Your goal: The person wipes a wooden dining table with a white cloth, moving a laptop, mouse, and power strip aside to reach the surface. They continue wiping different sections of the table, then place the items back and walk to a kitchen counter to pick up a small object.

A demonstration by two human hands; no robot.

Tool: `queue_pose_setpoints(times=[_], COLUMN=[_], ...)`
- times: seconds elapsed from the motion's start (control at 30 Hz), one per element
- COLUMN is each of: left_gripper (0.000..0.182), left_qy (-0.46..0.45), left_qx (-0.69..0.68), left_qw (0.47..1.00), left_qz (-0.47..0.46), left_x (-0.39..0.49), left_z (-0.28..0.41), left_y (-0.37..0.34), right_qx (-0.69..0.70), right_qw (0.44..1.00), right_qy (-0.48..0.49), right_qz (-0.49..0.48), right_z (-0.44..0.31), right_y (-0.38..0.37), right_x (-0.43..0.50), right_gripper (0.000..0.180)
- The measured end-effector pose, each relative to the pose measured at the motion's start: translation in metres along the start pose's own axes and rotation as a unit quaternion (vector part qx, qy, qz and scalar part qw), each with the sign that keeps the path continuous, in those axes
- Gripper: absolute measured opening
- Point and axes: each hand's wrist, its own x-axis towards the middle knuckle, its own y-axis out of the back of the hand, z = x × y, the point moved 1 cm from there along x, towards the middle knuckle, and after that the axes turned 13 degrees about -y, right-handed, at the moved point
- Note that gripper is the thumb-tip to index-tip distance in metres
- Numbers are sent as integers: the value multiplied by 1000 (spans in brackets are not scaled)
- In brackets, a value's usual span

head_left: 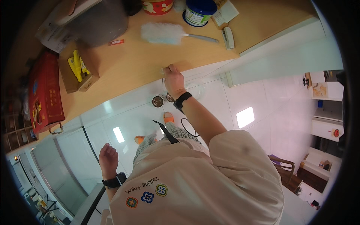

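My right hand (173,80) is at the front edge of the wooden tabletop (126,66). Its fingers are closed on a small pale scrap (163,71); most of it is hidden, and its material is unclear. Beyond that hand lies a fluffy white duster (163,33) with a grey handle. A light-coloured stapler (228,38) rests to the right of the duster. Low beside my body, away from the tabletop, my left hand (108,157) has its fingers curled, with nothing visible in them.
A cardboard box (67,80) holds yellow tubes, beside a red gift box (47,95). Behind stand a grey bin (98,25), a red tub (157,7) and a blue-lidded tub (199,12). Brown-topped jars (157,101) and a clear round container (197,90) are below the table edge.
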Motion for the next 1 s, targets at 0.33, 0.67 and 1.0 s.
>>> queue_pose_setpoints(times=[0.33,0.67,1.0], left_gripper=[8,9,9], left_qy=[-33,-34,-28], left_qx=[-6,20,10], left_qw=[999,999,1000], left_qz=[-5,-34,-9], left_x=[-8,6,-6], left_z=[5,3,-6], left_y=[0,-32,-23], right_qx=[-174,-71,-122], right_qw=[957,962,964], right_qy=[-181,-190,-147], right_qz=[145,181,183], right_z=[104,171,166], right_y=[106,148,131], right_x=[55,69,53], right_gripper=[9,11,14])
